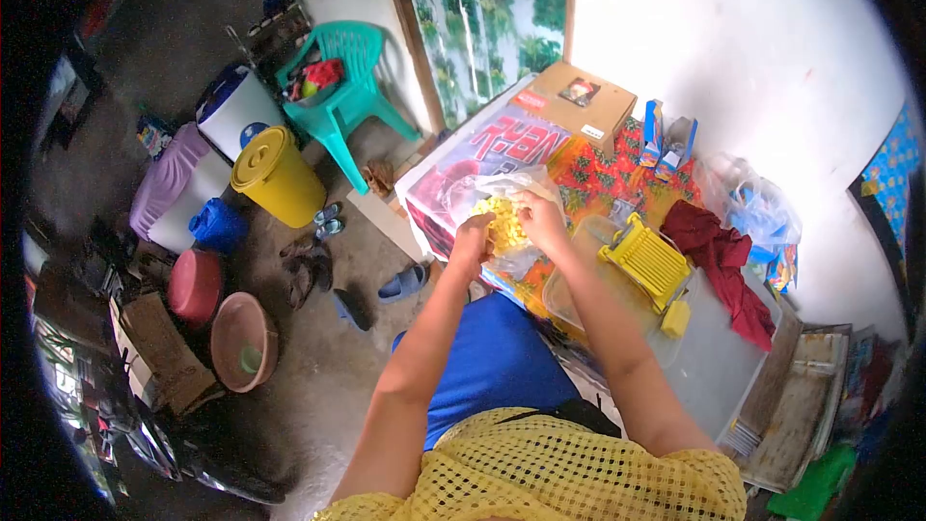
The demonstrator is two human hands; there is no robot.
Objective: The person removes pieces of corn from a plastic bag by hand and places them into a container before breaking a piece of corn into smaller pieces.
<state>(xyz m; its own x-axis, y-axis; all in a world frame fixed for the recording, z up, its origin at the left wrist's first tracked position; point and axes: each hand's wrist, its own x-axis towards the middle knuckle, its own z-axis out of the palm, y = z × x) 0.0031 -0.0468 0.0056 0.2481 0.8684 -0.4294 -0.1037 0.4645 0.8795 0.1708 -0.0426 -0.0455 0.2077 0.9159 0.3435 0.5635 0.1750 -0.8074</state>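
A clear plastic bag (pixel 526 181) with small yellow pieces (pixel 502 222) in it is held up in front of me, over the table's near left corner. My left hand (pixel 473 241) is closed on the bag's left side. On the right, my right hand (pixel 542 220) has its fingers bent round the bag's edge. What the yellow pieces are I cannot make out. To the right of my right forearm is a yellow slotted plastic tool (pixel 648 262) on a clear lidded container, with a small yellow block (pixel 675 318) beside it.
A cardboard box (pixel 579 101) and blue packets (pixel 666 140) stand at the table's back. A dark red cloth (pixel 719 260) and plastic bags (pixel 757 207) lie right. On the floor at left are a green chair (pixel 347 77), yellow bin (pixel 280 178), basins (pixel 244 338) and slippers (pixel 403 283).
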